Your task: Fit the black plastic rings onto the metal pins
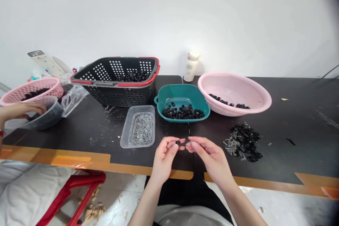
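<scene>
Landmark: teal basin [182, 93], on the dark table [288, 123]. Contents: many small black parts [184, 113], heaped toward its near side.

Left hand [167, 153]: in front of the basin, toward its left; thumb and fingers grasping one small black piece [177, 142], held above the table.

Right hand [205, 150]: in front of the basin, toward its right, fingertips near those of the left; thumb and forefinger brought together, any item between them too small to tell.

Clear tray [126, 132]: just left of the basin and nearer the person. Contents: a bed of loose metal pins [143, 129].

Dark grey basket [122, 96], red-trimmed, perforated: left of the basin, set farther back. Contents: black pieces on its floor [135, 76].

Pink colander [238, 88]: right of the basin, just beside it. Contents: a scattering of black items [242, 106] at the near side.

Uncontained stock: right of the basin, nearer the person; a mixed pile of black discs [249, 139] and pale pins [233, 144].

White bottle [191, 66]: upright, behind the basin.

Well left of the basin: pink basket [57, 87] with dark contents; before it, a clear bowl [50, 122], a co-worker's hand [30, 108] reaching in, its grip not discernible.
</scene>
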Demonstrator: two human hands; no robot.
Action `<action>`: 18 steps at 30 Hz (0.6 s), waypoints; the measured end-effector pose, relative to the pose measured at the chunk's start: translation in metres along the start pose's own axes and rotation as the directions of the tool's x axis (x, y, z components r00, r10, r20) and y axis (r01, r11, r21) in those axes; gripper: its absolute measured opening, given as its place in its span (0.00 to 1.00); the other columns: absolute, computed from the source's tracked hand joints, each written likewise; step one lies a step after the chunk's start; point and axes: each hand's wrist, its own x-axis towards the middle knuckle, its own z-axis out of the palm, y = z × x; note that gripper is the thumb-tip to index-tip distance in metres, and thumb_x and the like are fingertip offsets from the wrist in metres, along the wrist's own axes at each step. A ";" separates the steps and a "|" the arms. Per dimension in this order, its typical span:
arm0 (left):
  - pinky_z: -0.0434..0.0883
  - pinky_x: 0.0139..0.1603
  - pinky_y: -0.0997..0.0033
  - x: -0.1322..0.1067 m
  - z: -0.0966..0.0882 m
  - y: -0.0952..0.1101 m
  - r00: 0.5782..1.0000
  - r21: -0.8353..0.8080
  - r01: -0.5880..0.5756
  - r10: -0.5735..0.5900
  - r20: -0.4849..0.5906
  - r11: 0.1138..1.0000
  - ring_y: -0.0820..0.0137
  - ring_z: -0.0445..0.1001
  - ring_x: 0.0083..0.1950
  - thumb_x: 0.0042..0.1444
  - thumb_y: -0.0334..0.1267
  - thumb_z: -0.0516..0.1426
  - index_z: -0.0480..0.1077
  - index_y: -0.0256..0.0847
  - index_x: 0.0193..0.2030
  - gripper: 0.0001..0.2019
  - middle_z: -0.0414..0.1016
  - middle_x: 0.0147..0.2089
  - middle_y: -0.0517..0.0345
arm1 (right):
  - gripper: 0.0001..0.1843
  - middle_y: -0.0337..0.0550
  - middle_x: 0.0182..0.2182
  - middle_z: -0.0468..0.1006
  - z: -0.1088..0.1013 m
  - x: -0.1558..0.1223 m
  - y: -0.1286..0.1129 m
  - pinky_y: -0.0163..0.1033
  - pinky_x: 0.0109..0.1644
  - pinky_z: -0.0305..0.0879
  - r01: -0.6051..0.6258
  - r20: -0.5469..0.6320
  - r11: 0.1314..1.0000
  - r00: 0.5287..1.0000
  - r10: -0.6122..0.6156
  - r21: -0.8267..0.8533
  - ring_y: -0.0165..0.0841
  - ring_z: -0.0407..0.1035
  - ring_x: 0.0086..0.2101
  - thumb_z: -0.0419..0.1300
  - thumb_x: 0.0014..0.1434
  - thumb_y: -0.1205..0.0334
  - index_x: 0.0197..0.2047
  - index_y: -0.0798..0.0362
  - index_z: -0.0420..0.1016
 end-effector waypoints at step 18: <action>0.77 0.38 0.71 -0.020 0.011 0.005 0.996 0.017 -0.047 0.049 -0.069 0.999 0.71 0.78 0.32 0.52 0.40 0.65 0.79 0.43 0.37 0.07 0.76 0.31 0.59 | 0.05 0.43 0.36 0.78 0.009 -0.017 -0.019 0.41 0.43 0.72 0.409 0.140 0.829 0.912 -0.385 -0.382 0.36 0.73 0.39 0.59 0.63 0.65 0.37 0.47 0.76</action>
